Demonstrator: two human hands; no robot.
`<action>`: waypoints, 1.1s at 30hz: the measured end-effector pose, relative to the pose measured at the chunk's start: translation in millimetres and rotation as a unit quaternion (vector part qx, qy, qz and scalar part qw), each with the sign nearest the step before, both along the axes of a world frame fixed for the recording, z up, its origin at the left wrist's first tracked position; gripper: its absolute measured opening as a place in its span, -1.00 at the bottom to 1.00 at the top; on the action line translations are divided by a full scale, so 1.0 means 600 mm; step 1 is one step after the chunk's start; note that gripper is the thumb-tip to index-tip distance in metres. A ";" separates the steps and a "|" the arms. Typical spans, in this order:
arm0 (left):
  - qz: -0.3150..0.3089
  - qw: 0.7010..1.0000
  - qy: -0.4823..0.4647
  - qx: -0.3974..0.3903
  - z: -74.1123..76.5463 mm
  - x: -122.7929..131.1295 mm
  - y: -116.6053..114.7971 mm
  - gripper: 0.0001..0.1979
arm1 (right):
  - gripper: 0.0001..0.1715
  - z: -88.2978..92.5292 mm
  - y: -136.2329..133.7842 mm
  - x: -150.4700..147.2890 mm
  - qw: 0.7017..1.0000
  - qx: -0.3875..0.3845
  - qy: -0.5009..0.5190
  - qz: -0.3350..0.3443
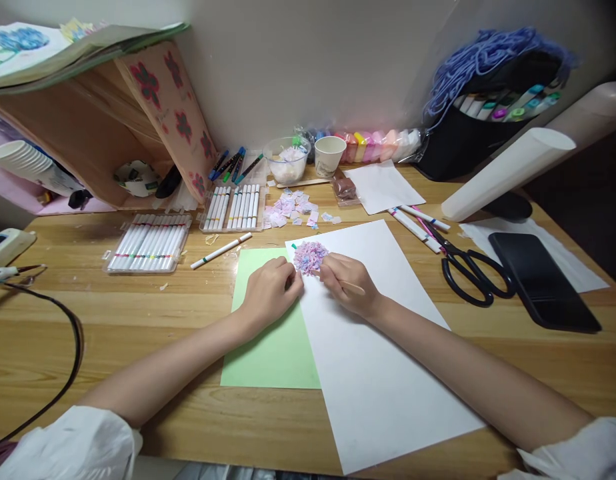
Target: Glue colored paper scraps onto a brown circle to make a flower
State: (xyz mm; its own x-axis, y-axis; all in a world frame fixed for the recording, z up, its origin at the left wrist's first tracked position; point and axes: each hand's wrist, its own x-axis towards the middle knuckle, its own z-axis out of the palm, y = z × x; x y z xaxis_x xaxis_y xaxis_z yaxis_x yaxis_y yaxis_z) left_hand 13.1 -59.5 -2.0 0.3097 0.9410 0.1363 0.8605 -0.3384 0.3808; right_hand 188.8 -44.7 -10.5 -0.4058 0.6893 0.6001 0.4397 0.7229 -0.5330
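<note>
A round cluster of small pink, lilac and blue paper scraps (311, 257) lies on the upper left corner of a large white sheet (383, 347), with a bit of green at its edge. My right hand (349, 283) is closed around a thin wooden stick (353, 288), its tip down at the cluster's lower edge. To the left, my left hand (271, 287) rests with curled fingers over a light green sheet (268, 360), thumb close to the cluster. Whether it pinches anything is hidden. The white sheet overlaps the green one.
Loose paper scraps (291, 208) lie behind the sheets, near a paper cup (330, 155) and a clear bowl (287, 160). Marker cases (148, 243) stand left, with a single marker (221, 251) in front. Black-handled scissors (475, 273) and a phone (543, 280) lie right.
</note>
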 end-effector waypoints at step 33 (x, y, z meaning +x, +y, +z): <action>0.081 0.984 0.143 0.075 0.046 -0.029 0.196 -0.80 | -0.47 -0.013 0.028 0.008 0.913 -0.234 0.314 -0.115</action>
State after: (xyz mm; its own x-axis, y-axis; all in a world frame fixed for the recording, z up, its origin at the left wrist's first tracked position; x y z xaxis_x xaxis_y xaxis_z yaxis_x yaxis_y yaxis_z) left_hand -4.0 58.2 25.5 0.2037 0.9570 0.2066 0.9724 -0.2223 0.0709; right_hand 193.7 -28.1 -18.4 0.1044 0.9536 0.2822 0.0524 0.2781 -0.9591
